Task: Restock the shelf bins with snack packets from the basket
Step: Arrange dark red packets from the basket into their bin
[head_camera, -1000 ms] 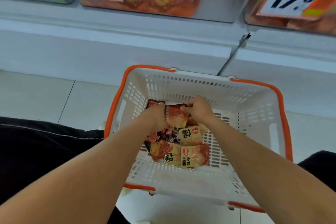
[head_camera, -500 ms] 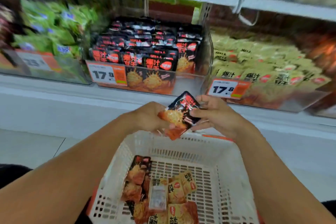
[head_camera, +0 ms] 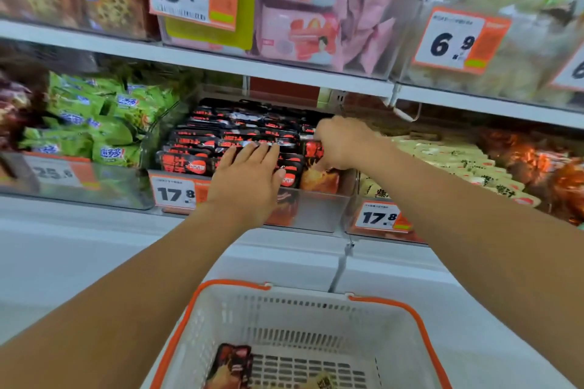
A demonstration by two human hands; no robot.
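Left hand point(head_camera: 245, 178) flat on black packets point(head_camera: 202, 148) in the bin point(head_camera: 316, 215), right hand point(head_camera: 339, 142) pinching a packet point(head_camera: 317, 167) (standing at bin's right end), basket point(head_camera: 221, 325) below

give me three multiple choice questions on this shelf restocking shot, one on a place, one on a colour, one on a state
1. Where does the right hand put the black snack packet?
A. the bin of green packets
B. the right end of the bin of black packets
C. the basket

2. What colour is the basket's rim?
A. orange
B. blue
C. green

3. How is the left hand?
A. curled into a fist in the basket
B. pinching a price tag
C. flat, fingers straight, on the black packets

Answers:
1 B, the hand holds the packet upright at the right end of the bin of black packets.
2 A, orange edging tops the white basket.
3 C, straight fingers lie over the packet row.
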